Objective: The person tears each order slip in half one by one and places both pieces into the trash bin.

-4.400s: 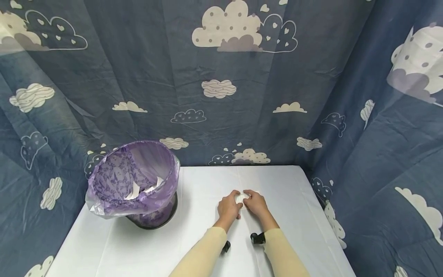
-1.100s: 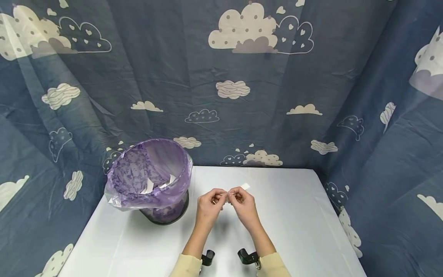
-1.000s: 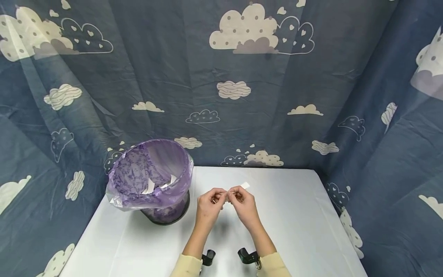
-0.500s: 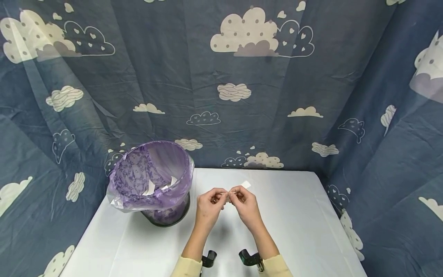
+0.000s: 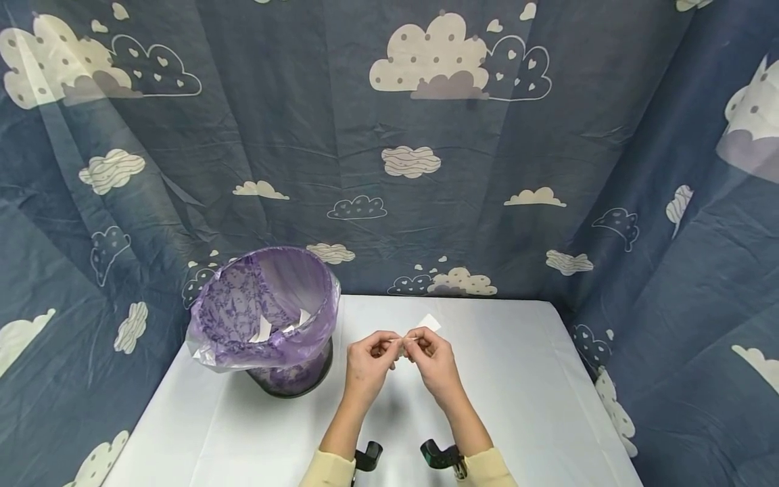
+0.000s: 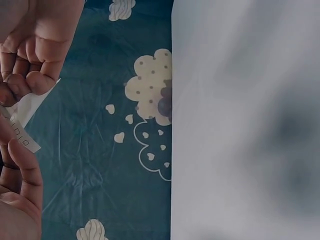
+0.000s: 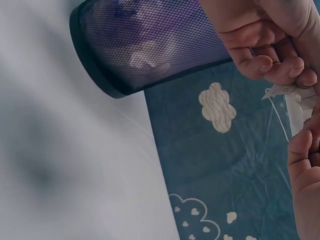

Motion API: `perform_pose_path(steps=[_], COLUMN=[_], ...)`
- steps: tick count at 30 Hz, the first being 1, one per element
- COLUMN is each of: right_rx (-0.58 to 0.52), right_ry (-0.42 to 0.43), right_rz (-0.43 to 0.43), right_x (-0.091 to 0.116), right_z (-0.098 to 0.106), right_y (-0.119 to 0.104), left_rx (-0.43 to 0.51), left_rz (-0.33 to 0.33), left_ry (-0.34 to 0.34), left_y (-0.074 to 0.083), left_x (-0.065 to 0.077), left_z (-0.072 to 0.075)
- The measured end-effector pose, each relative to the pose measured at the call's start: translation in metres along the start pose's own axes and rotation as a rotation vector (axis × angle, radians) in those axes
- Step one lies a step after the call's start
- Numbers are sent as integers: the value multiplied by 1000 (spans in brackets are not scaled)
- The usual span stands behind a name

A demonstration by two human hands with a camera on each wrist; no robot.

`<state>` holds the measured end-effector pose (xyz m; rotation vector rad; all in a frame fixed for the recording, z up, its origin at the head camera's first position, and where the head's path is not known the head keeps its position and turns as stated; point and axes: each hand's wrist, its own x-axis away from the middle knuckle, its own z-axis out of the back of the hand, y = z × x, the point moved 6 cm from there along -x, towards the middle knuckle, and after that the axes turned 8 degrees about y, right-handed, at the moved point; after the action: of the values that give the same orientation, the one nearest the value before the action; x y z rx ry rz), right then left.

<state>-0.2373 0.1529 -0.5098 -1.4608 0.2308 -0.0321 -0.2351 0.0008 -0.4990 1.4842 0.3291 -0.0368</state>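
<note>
In the head view my left hand [image 5: 368, 365] and right hand [image 5: 433, 365] meet fingertip to fingertip above the white table. Both pinch a small white paper-like piece [image 6: 37, 102], which the fingers mostly hide. A narrow strip with dark printed characters [image 6: 29, 138] juts out by the left fingers in the left wrist view. The right wrist view shows a thin white string [image 7: 278, 118] trailing beside the piece. Beyond the right fingers a white corner [image 5: 430, 322] sticks out in the head view. I cannot tell the exact kind of the held thing.
Left of the hands stands a mesh wastebasket [image 5: 291, 375] lined with a purple plastic bag [image 5: 243, 291]. White scraps [image 5: 263, 330] lie inside it. A dark blue cloud-print curtain [image 5: 274, 135] encloses the back and sides of the white table [image 5: 517, 379].
Some four seconds ago both hands were farther forward at the table surface, fingers round a white thing; now they are drawn back and raised. Over the last second, the white corner shows slightly more.
</note>
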Motion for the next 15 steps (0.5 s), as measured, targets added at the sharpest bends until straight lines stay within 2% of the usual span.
perform_pose_path(steps=[15], right_rx=[-115], right_ry=[-12], right_rz=[-50], right_x=[1], right_z=[-1], right_y=[5], left_rx=[46], left_rz=[60], left_ry=[11], left_y=[-11], left_x=[2], left_z=[-4])
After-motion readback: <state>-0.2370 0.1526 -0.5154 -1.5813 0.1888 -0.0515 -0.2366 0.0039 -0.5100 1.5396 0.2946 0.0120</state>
